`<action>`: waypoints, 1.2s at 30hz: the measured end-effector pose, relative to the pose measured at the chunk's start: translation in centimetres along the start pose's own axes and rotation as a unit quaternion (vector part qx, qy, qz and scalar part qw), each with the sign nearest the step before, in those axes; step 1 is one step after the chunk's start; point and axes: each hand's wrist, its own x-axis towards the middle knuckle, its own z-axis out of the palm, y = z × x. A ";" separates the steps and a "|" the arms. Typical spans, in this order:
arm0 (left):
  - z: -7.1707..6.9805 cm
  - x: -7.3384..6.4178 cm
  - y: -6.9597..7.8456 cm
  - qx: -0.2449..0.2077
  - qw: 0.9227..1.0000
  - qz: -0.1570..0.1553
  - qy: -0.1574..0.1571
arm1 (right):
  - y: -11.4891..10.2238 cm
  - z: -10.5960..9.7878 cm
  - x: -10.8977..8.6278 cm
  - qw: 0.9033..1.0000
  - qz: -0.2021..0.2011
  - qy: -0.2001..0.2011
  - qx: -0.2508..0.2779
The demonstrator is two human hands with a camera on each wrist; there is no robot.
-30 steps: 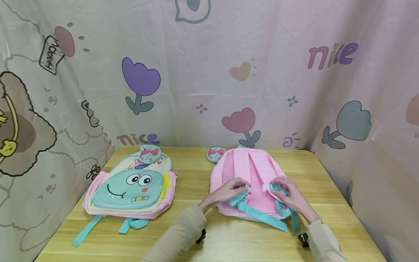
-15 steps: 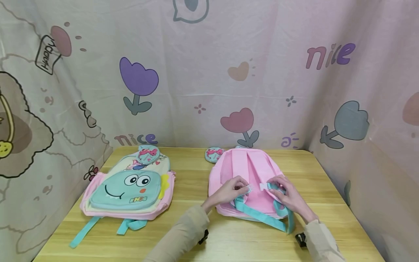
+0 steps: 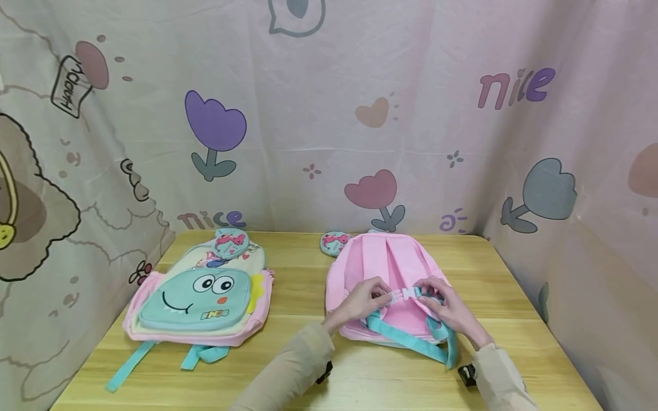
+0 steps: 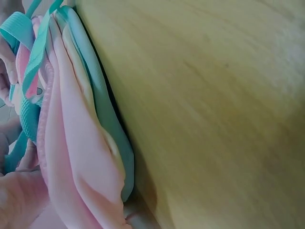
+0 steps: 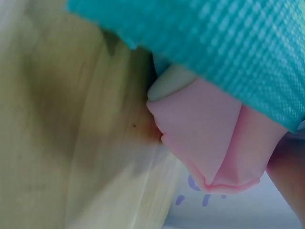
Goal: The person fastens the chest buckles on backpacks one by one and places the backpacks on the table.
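A pink backpack (image 3: 336, 285) lies back side up on the table, its two shoulder straps facing me. My left hand (image 3: 364, 299) pinches a clear-white buckle half (image 3: 394, 296) on a teal webbing strap. The other, white buckle half (image 3: 408, 293) is held by my right hand (image 3: 448, 305), fingers curled over its teal webbing. The two halves sit close together; whether they touch is too small to tell. Loose teal strap ends (image 3: 406, 341) hang over the lower back panel. In the right wrist view, a teal strap (image 5: 205, 52) crosses before the pink fabric (image 5: 195, 124).
To the left lies a second backpack (image 3: 197, 302), front up, with a teal cartoon-face pocket and strap ends trailing over the table. A round tag (image 3: 335, 244) rests beside the pink backpack's top. A printed curtain (image 3: 288, 188) surrounds the wooden table (image 3: 380, 379).
The right hand and its buckle half have moved left toward the left hand's buckle half, narrowing the gap. The head view has shifted slightly.
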 end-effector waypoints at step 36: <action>0.7 0.0 0.7 0.052 0.999 0.004 -0.015 | 0.5 1.5 0.4 0.998 0.047 -0.046 0.002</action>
